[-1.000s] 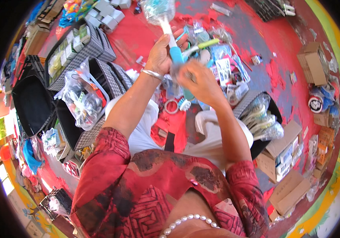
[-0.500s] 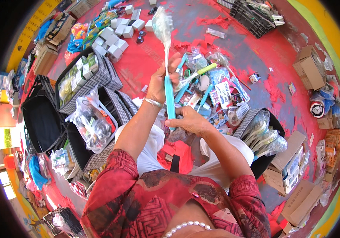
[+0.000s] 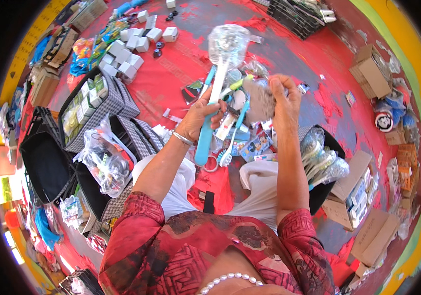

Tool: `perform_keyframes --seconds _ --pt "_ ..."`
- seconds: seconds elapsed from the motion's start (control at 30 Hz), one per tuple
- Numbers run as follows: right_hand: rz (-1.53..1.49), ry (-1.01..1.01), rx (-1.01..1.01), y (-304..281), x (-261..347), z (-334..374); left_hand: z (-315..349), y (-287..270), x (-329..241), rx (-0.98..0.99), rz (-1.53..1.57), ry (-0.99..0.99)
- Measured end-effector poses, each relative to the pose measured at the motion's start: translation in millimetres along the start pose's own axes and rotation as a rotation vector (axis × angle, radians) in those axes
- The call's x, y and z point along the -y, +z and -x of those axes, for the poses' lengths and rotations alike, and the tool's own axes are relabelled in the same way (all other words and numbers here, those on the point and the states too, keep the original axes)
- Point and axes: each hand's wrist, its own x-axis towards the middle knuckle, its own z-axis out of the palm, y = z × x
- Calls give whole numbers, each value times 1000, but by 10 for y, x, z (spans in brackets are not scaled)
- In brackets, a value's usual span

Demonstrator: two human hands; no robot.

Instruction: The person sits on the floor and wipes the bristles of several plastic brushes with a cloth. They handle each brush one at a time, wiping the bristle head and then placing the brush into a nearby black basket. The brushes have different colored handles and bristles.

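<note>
My left hand point(image 3: 196, 118) is closed round a long-handled brush point(image 3: 204, 142) with a blue grip and white neck. The brush tilts slightly; its round head, wrapped in clear plastic, points away from me. Off to its right, my right hand point(image 3: 287, 96) pinches a grey-brown rag point(image 3: 259, 102), which hangs apart from the brush. Below both hands lies a pile of small goods, among them a green-handled brush point(image 3: 235, 86), a small blue and white brush point(image 3: 226, 156) and a cartoon-printed packet point(image 3: 256, 148). The rag hides part of the pile.
Beside my right knee, a black-lined basket point(image 3: 336, 147) holds several plastic-wrapped brushes point(image 3: 321, 157). At left stand patterned baskets point(image 3: 122, 98) and a bag of goods point(image 3: 106, 164). White boxes point(image 3: 122, 58) lie far left. Cardboard cartons point(image 3: 370, 69) line the right side.
My right hand has left the brush handle and moved right and away from me, carrying the rag. The brush has turned, its head now showing broad side up and lower in view.
</note>
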Motion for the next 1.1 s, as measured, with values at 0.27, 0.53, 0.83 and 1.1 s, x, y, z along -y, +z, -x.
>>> perform_keyframes --seconds 0.27,0.53,0.83,1.1 --pt "599 -134 362 246 -336 147 58 173 259 -116 -45 -247" --pt "-413 -29 -174 -621 74 -197 105 189 229 36 -138 -280" --pt "732 -534 -231 -509 -24 -331 179 243 349 119 -308 -396" --pt "32 -287 -719 -965 228 -328 232 193 270 216 -172 -405"
